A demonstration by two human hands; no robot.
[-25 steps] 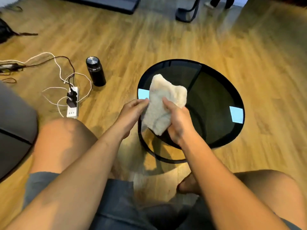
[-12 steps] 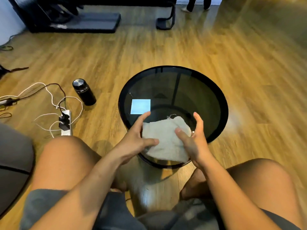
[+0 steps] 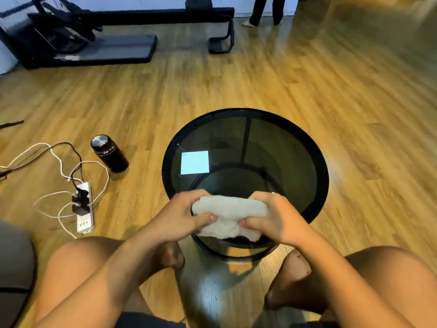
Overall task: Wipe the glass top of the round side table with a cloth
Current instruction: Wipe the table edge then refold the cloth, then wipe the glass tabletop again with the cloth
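Observation:
The round side table has a dark glass top in a black rim and stands on the wooden floor between my knees. A white fluffy cloth is folded into a thick band over the near part of the glass. My left hand grips its left end and my right hand grips its right end, thumbs on the near side. A bright square reflection shows on the left of the glass.
A black flask stands on the floor left of the table. A white power strip with tangled cables lies further left. Black exercise equipment sits at the back. A person's legs stand far behind. A grey seat edge is at the left.
The cloth went from held up loosely to spread on the glass, and is now folded into a band gripped at both ends. The view has tilted up, showing more of the room.

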